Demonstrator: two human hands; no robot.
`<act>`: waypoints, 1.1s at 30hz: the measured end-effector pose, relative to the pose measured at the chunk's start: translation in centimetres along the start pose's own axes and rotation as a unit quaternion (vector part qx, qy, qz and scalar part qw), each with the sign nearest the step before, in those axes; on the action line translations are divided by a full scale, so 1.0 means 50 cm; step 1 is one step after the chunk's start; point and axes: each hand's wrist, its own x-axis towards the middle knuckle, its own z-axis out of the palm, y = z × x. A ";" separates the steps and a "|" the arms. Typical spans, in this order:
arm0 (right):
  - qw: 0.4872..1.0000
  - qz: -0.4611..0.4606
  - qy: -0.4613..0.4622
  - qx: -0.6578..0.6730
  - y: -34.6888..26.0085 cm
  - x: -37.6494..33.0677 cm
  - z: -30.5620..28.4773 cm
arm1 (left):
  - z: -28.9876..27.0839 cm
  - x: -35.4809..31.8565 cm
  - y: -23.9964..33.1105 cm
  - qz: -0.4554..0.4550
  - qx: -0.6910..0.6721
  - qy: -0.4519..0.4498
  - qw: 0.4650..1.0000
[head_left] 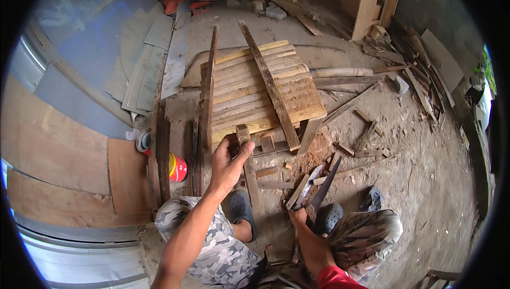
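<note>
My left hand (231, 162) is raised in front of the low slatted wooden bench (247, 95), fingers and thumb closed round a short, narrow wooden strip (243, 131). Down by my feet, my right hand (298, 217) is closed at the base of a machete (309, 184), whose pale blade points away from me; the grip is mostly hidden. A handsaw (325, 187) with a dark blade lies just right of that hand. Two long, rough battens rest across the bench, the left one (211, 84) and the right one (270, 84) both overhanging its near side.
Wood offcuts (366, 132) and sawdust (319, 148) litter the dirt floor right of the bench. Long boards (162, 156) and a red-and-yellow can (177, 168) are at the left. Scrap timber (419, 71) lines the right wall. A dark plastic scrap (373, 199) lies near my right knee.
</note>
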 end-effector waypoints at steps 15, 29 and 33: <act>0.997 0.047 0.045 0.035 -0.020 0.029 0.045 | 0.012 -0.021 0.013 0.048 0.027 -0.038 0.998; 0.955 -0.011 0.070 0.287 0.001 -0.006 -0.046 | 0.038 0.013 -0.013 -0.073 -0.086 -0.025 0.993; 0.904 -0.018 -0.001 0.427 0.028 -0.034 -0.103 | 0.049 0.020 -0.054 -0.008 -0.092 -0.051 0.994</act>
